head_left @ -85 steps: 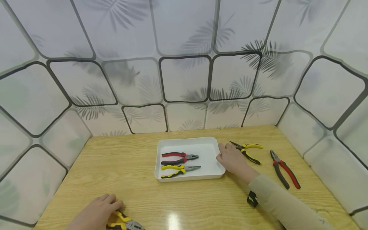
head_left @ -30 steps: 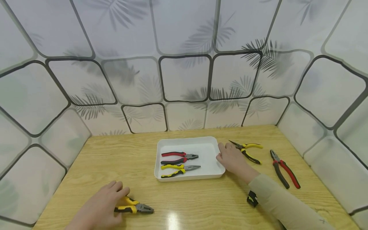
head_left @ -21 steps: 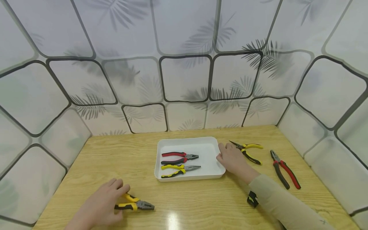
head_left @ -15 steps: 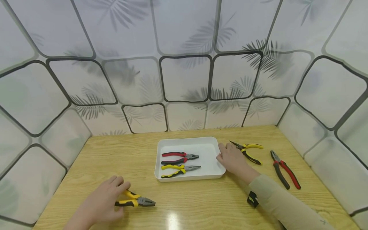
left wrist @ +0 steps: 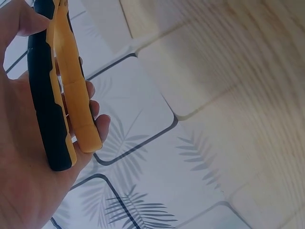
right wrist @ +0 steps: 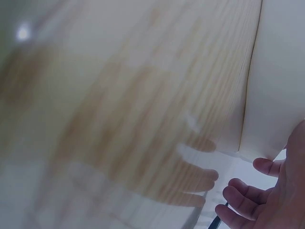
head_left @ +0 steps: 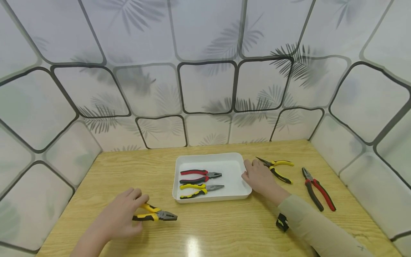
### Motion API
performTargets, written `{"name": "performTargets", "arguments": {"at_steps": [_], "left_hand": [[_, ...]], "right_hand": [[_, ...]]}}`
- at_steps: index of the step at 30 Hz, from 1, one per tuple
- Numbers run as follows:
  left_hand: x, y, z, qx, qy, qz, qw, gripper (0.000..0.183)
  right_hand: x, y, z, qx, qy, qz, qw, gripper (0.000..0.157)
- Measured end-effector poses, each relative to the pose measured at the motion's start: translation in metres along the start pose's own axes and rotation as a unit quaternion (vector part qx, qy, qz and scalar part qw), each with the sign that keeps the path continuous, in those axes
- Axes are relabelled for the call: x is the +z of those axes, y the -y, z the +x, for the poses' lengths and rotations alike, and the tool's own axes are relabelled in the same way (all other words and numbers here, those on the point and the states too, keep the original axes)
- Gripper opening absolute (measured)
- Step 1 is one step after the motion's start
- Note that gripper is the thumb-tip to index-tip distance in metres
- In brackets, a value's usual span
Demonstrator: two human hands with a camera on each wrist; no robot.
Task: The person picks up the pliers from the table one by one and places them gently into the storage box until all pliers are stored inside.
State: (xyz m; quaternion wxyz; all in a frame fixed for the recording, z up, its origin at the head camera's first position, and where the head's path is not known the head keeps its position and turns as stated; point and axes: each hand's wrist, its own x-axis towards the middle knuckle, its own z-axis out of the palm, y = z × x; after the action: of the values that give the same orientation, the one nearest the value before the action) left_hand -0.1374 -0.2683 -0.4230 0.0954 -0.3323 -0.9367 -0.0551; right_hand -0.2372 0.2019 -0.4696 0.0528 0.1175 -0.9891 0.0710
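Combination pliers point(head_left: 160, 215) with yellow and black handles are in my left hand point(head_left: 120, 216), above the front left of the table. In the left wrist view the handles point(left wrist: 78, 105) lie between thumb and fingers. My right hand point(head_left: 259, 178) holds the right edge of a white tray point(head_left: 210, 201); in the right wrist view its fingers point(right wrist: 243, 202) are bent, and their contact with the tray is partly hidden. Inside the tray lie red and black combination pliers point(head_left: 205, 175) and yellow and black long-nose pliers point(head_left: 202, 189), both pointing right.
Right of the tray, yellow-handled long-nose pliers point(head_left: 274, 167) lie spread on the wooden table point(head_left: 135, 171). Farther right are red and black pliers point(head_left: 316, 189). Patterned fabric walls point(head_left: 205, 89) enclose the table at the back and sides. A small black object point(head_left: 282, 223) sits beneath the right sleeve.
My left hand has lifted the yellow and black combination pliers from the front left edge and moved them forward and right, toward the tray. The right hand and tray have stayed put.
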Motion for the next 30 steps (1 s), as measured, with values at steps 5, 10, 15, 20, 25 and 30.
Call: {"name": "performTargets", "arguments": {"at_steps": [5, 10, 15, 20, 25, 30], "left_hand": [[-0.002, 0.001, 0.006, 0.0, -0.008, 0.0, 1.0, 0.053], [-0.002, 0.002, 0.011, 0.006, -0.025, 0.009, 0.9996, 0.049], [-0.004, 0.002, 0.016, 0.007, -0.03, 0.003, 0.9995, 0.049], [-0.006, 0.001, 0.019, 0.002, -0.025, 0.0, 0.9997, 0.049], [-0.006, 0.0, 0.022, 0.002, -0.025, 0.004, 0.9997, 0.05], [-0.006, -0.001, 0.026, 0.006, -0.029, 0.006, 0.9995, 0.049]], "right_hand": [[-0.001, 0.0, 0.0, -0.001, 0.0, 0.002, 1.0, 0.013], [-0.002, -0.001, 0.001, -0.002, 0.0, 0.002, 1.0, 0.013], [-0.001, -0.001, 0.001, -0.001, 0.003, 0.0, 1.0, 0.013], [0.001, -0.002, 0.001, 0.002, 0.006, 0.0, 1.0, 0.013], [0.004, -0.004, 0.001, 0.001, 0.004, 0.001, 1.0, 0.013], [0.006, -0.004, 0.002, -0.001, 0.001, 0.003, 1.0, 0.013]]}}
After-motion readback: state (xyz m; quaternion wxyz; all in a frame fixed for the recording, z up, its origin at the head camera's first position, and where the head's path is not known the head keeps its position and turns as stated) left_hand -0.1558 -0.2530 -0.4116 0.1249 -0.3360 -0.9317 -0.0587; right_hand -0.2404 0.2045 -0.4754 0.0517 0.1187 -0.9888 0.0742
